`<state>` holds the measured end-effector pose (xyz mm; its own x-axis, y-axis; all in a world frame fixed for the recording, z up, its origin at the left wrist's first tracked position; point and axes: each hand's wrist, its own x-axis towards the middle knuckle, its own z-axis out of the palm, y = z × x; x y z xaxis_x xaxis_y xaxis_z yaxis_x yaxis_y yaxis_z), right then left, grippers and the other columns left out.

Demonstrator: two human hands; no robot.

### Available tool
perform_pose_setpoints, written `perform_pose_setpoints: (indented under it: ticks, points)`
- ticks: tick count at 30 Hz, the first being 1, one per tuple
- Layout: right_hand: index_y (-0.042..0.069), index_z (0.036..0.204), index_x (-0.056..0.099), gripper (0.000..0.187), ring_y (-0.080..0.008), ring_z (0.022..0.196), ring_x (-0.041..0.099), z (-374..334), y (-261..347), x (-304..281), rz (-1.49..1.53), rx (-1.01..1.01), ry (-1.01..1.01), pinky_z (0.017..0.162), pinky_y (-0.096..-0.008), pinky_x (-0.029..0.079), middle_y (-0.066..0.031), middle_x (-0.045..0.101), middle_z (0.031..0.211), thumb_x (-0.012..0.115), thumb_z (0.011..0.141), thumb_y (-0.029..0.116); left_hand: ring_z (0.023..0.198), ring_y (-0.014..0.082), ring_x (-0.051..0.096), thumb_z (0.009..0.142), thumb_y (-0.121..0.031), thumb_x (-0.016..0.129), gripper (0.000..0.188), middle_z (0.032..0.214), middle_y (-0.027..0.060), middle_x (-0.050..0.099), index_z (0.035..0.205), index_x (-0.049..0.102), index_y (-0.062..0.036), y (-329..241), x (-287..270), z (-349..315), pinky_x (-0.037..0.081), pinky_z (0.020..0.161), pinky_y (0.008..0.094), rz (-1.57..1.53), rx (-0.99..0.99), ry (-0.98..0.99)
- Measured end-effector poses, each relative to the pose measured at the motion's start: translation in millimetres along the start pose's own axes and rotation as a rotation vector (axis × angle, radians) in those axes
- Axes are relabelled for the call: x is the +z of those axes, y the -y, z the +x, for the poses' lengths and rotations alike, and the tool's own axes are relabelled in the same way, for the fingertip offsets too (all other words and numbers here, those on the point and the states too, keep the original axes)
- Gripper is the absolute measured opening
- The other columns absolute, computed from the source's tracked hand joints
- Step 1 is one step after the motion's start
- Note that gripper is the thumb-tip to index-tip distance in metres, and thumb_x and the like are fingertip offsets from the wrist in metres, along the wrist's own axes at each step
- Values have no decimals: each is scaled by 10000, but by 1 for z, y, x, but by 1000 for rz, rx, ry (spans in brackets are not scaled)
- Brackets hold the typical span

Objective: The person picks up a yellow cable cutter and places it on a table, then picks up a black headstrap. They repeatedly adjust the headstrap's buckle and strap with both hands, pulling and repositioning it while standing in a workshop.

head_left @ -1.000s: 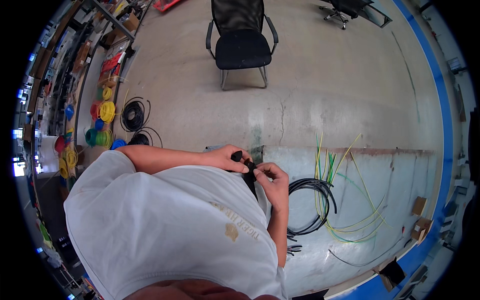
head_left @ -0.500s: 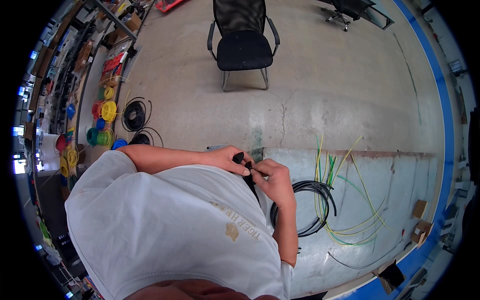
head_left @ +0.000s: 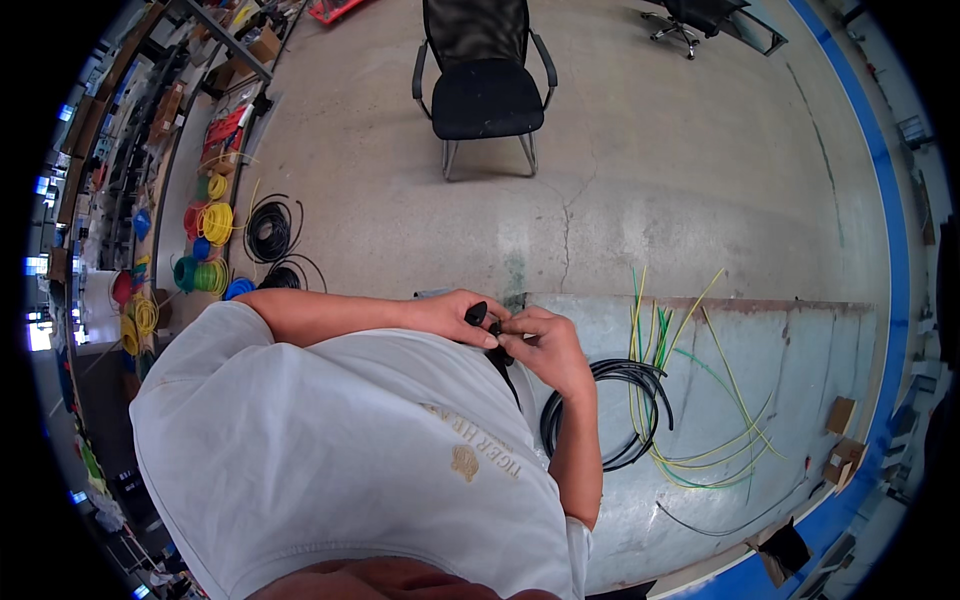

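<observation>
Close against my shirt front, my left hand (head_left: 455, 316) is closed round a black object (head_left: 476, 314) whose rounded dark end sticks up between thumb and fingers. I cannot make out its kind. My right hand (head_left: 548, 348) meets it from the right, thumb and fingertips pinched at a second small dark part (head_left: 496, 328) beside the left fingertips. What lies between the right fingertips is too small to name. A black strip hangs below the hands along my shirt. Just right of my right forearm, a coil of black cable (head_left: 665, 400) lies on the metal-topped table (head_left: 800, 350).
Loose yellow and green wires (head_left: 690, 465) spread over the table, with small cardboard boxes (head_left: 840, 417) at its right edge. A black chair (head_left: 488, 105) stands ahead. At left are shelves with coloured wire coils (head_left: 216, 222) and black cable coils (head_left: 268, 230) on the floor.
My right hand has shifted slightly and its fingers have turned at the black object, with the forearm swung a little to the right. My left hand stays nearly still.
</observation>
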<state>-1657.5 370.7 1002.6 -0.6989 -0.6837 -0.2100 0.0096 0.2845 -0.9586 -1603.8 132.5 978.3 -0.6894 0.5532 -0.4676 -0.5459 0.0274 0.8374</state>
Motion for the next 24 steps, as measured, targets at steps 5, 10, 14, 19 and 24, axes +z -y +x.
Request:
perform_pose_setpoints:
  ticks: [5, 10, 14, 19, 24]
  points:
    - [46, 927, 770, 178, -254, 751, 677, -1, 11, 1, -190, -35, 11, 688, -361, 537, -107, 668, 796, 758, 750, 50, 1094, 113, 622, 937, -122, 776, 615, 1181, 72, 705, 1475, 496, -23, 5, 5, 0, 499, 988, 302, 105, 41, -35]
    - [33, 828, 716, 125, -289, 695, 658, -5, 4, 11, -131, -25, -58, 642, -388, 531, -115, 659, 786, 767, 717, 62, 1120, 120, 616, 924, -94, 781, 639, 1191, 70, 693, 1487, 484, -34, -6, 9, -2, 497, 1000, 310, 142, 30, -28]
    - [24, 765, 649, 125, -301, 661, 643, -13, 4, 19, -208, -110, -226, 614, -402, 525, -120, 637, 757, 754, 703, 50, 1107, 126, 621, 913, -103, 776, 591, 1184, 70, 694, 1447, 534, -38, 1, 12, 1, 497, 992, 306, 134, 79, -63]
    - [17, 746, 601, 142, -326, 660, 623, -19, -11, 22, -273, -186, -363, 600, -423, 513, -126, 597, 738, 733, 697, 30, 1084, 140, 640, 900, -193, 742, 504, 1147, 83, 715, 1356, 617, -19, -21, 21, 7, 509, 967, 305, 338, -61, -103]
    - [12, 751, 592, 156, -349, 665, 614, -21, -9, 18, -350, -230, -386, 590, -430, 504, -139, 589, 753, 738, 700, 27, 1007, 135, 660, 887, -236, 750, 474, 1090, 84, 729, 1303, 643, -37, -12, 20, 14, 529, 898, 302, 401, -43, -108]
